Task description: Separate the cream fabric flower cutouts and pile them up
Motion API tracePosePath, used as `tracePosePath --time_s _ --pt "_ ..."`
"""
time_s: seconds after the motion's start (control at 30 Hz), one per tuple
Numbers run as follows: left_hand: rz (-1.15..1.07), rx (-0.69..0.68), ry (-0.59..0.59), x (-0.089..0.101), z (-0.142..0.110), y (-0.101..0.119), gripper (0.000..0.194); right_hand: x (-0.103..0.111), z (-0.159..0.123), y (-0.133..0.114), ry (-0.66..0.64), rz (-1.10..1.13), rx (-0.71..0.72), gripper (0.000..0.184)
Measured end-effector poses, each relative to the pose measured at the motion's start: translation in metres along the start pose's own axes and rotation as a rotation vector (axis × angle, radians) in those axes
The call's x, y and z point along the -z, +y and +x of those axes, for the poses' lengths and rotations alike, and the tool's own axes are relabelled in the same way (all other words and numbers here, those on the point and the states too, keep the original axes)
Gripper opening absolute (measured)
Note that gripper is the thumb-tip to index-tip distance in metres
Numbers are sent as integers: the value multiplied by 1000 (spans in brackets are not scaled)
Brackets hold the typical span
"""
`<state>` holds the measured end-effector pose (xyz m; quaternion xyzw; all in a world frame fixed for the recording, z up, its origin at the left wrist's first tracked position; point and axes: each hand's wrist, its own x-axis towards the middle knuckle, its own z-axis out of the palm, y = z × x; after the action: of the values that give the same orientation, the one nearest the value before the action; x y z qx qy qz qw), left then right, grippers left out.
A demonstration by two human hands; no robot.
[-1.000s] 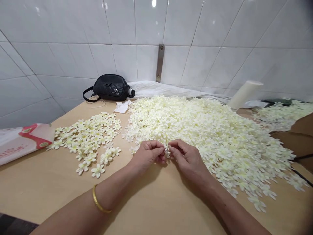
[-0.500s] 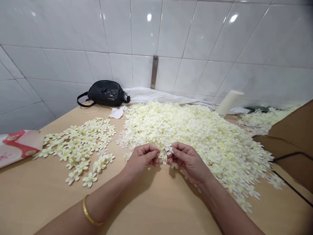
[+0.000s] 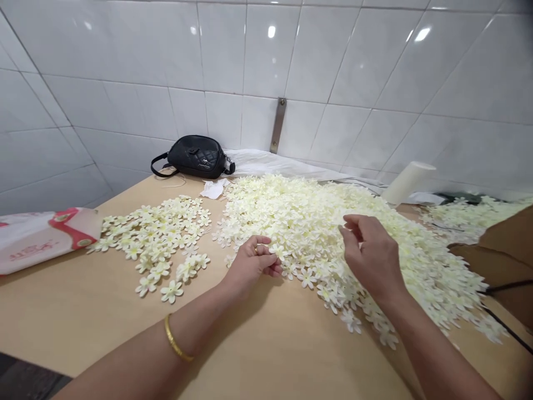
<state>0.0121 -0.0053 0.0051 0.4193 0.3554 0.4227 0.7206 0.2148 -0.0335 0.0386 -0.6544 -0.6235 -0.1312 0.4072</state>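
Observation:
My left hand point(image 3: 256, 261) is closed in a pinch on an artificial flower point(image 3: 280, 251), pale cream with rounded petals, at the near edge of a large pile. My right hand point(image 3: 371, 256) hovers above the right part of that pile of artificial flowers point(image 3: 291, 205). Its thumb and forefinger tips come together in a pinch, and whatever is between them is too small to make out. To the left of my left hand lies a smaller spread of similar flowers point(image 3: 166, 222), with yellowish centres.
A black bag point(image 3: 195, 157) stands at the back of the wooden table point(image 3: 266, 339), beside a crumpled white paper point(image 3: 214, 189). A white roll point(image 3: 408, 183) leans behind the pile. Brown cardboard point(image 3: 499, 255) is at right, a red-and-white plastic package point(image 3: 45, 236) at left.
My right hand has parted from my left and moved up and right over the pile. My left hand stays near the pile's front edge. The view has shifted slightly left.

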Motion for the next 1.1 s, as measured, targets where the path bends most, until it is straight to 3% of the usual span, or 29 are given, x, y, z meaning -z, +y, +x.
tracePosePath --time_s 0.13,0.27,0.6,0.9,1.1 --pt "-79 34 -15 2 3 -5 25 -13 -30 -42 -212 313 125 11" --pt "-138 75 -77 3 3 -8 17 -28 -48 -57 -364 375 152 16" --pt "-66 143 -97 2 1 -8 13 -38 -52 -41 -377 258 216 19" --pt "-63 151 -80 0 0 -4 5 -32 -50 -45 -397 424 -6 15" --pt "-85 131 -114 0 0 -7 8 -30 -50 -43 -404 408 -3 18"
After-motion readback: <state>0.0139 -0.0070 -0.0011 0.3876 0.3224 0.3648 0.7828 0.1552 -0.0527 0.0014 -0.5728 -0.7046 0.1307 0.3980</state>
